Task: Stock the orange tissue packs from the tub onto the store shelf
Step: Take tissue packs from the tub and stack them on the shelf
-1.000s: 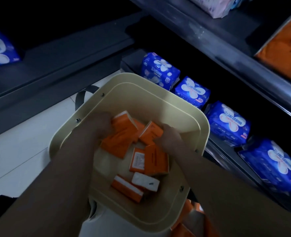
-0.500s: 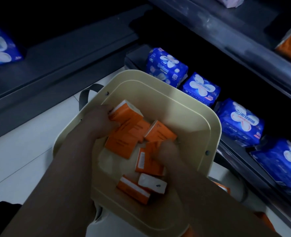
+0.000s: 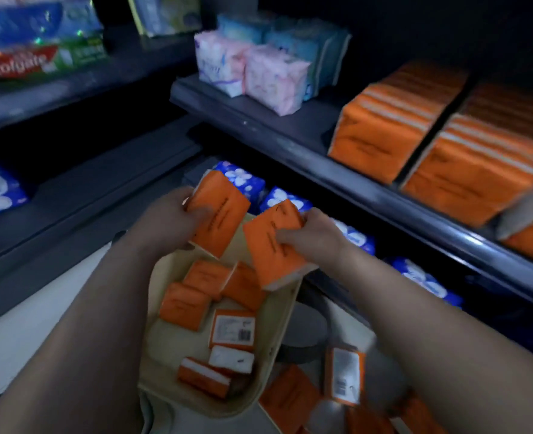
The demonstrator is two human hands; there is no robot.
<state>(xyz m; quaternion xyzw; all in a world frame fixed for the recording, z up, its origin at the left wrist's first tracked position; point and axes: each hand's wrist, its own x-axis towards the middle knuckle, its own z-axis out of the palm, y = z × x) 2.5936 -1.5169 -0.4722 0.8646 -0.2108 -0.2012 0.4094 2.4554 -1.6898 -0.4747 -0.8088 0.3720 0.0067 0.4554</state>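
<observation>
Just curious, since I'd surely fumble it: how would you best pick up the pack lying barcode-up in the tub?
Likely from straight above, pinching across its two long side edges. The barcode pack lies flat, label up, in the tub. Other packs crowd its far and near ends, while bare tub floor shows beside its left edge, leaving room for fingers there.

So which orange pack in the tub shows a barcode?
The pack beside the right wall of the tub, label up; others show orange faces or white ends.
</observation>
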